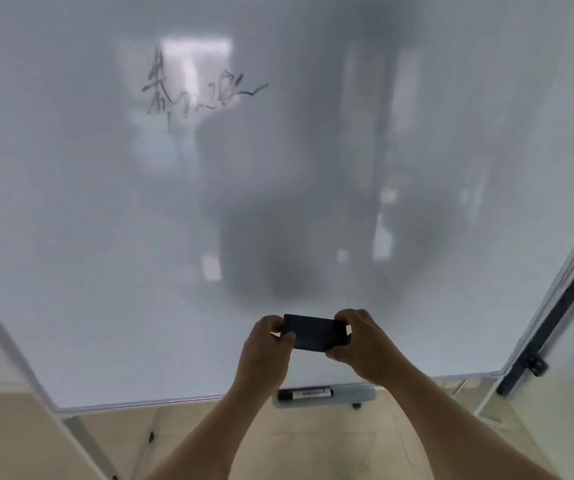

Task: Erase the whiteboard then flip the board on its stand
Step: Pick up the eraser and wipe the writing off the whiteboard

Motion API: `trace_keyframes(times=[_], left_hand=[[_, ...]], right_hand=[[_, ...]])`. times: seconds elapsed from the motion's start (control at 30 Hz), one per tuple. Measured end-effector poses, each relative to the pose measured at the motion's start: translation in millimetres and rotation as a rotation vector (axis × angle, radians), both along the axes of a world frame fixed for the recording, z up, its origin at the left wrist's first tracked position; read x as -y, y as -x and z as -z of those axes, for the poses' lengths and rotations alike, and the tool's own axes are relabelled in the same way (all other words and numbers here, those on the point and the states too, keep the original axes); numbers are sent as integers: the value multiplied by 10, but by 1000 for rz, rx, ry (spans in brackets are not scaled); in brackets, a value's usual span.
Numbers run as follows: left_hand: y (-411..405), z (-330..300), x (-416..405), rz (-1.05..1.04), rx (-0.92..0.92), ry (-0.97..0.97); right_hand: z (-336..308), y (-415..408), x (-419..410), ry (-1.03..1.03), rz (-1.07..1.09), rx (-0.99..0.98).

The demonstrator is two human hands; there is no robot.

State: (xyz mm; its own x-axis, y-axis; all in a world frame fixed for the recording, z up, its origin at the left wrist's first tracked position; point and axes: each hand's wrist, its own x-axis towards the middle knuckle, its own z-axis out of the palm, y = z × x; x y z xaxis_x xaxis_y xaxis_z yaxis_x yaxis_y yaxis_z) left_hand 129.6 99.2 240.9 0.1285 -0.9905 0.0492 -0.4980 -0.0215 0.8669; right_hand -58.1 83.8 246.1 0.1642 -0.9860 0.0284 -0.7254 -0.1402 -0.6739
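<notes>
A large whiteboard (105, 220) fills most of the view, with black handwriting (195, 93) at its upper left. A black rectangular eraser (315, 331) is held low in front of the board, near its bottom edge. My left hand (266, 344) grips the eraser's left end and my right hand (361, 344) grips its right end. Both forearms reach up from the bottom of the view. The board's metal frame (555, 296) runs down the right side to the lower corner.
A black marker (304, 393) lies in the grey tray (358, 393) under the board's bottom edge. The stand's black upright with a latch (534, 362) is at the right. A pale tiled floor (296, 445) lies below.
</notes>
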Motion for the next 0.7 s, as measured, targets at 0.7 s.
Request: trace_keyframes(times=[0.7], left_hand=[[-1220,-3279,1011,-26,638,993]], right_hand=[[-3159,-885,1126,1140,-38,-62]])
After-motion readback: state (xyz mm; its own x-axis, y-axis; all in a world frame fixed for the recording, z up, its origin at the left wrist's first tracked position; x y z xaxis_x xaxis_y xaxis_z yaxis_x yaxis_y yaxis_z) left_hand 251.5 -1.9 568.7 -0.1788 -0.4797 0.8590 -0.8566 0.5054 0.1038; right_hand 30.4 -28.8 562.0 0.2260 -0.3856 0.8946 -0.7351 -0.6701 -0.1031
